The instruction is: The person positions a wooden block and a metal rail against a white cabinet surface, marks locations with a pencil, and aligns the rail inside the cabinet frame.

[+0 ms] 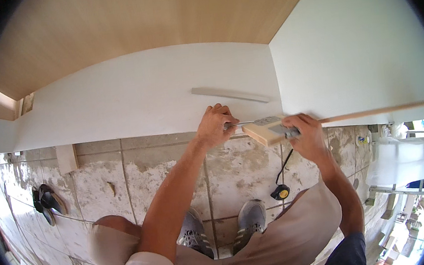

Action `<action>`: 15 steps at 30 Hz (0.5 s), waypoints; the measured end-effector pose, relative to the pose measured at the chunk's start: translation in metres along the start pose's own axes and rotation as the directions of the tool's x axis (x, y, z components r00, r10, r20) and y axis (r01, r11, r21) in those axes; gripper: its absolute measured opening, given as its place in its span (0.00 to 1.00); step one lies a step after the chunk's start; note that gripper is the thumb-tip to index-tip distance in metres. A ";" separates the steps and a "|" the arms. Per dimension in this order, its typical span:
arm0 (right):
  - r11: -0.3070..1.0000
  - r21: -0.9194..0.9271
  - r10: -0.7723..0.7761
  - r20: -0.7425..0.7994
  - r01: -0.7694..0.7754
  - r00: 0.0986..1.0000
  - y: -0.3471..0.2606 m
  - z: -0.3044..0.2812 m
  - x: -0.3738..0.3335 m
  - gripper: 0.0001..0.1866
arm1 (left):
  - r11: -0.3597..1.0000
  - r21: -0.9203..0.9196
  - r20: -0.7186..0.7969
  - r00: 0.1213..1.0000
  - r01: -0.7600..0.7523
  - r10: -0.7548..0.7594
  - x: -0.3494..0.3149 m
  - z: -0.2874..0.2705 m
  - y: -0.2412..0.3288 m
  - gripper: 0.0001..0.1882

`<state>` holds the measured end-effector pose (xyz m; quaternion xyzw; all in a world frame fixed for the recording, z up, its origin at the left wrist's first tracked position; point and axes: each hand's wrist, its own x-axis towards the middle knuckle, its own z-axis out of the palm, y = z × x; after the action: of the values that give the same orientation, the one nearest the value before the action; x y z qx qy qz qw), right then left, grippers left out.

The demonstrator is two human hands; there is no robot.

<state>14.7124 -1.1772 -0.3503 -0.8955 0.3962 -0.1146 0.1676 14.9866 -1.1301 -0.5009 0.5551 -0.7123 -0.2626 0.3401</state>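
Note:
My left hand is closed in a pinch on a thin grey metal strip at the near edge of the white panel. The strip's other end meets a beige block with a grey top; its exact kind I cannot make out. Around the right end of this block my right hand is wrapped, slightly blurred, with a grey part under its fingers. Farther back, a flat grey strip lies slantwise on the panel.
A wood-coloured board rises at the back, and a white side panel stands right. Below, on the stained tiles, are a round black-and-yellow thing with a cord and black shoes. A thin wooden strip extends rightward.

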 end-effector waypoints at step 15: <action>0.998 0.069 0.011 -0.008 -0.010 1.000 -0.010 0.003 -0.010 0.23 | 0.999 -0.037 -0.036 0.999 0.000 -0.002 0.002 -0.001 0.001 0.08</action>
<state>14.7139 -1.1627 -0.3498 -0.8866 0.3973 -0.1308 0.1973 14.9863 -1.1320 -0.4988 0.5536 -0.7007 -0.2657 0.3631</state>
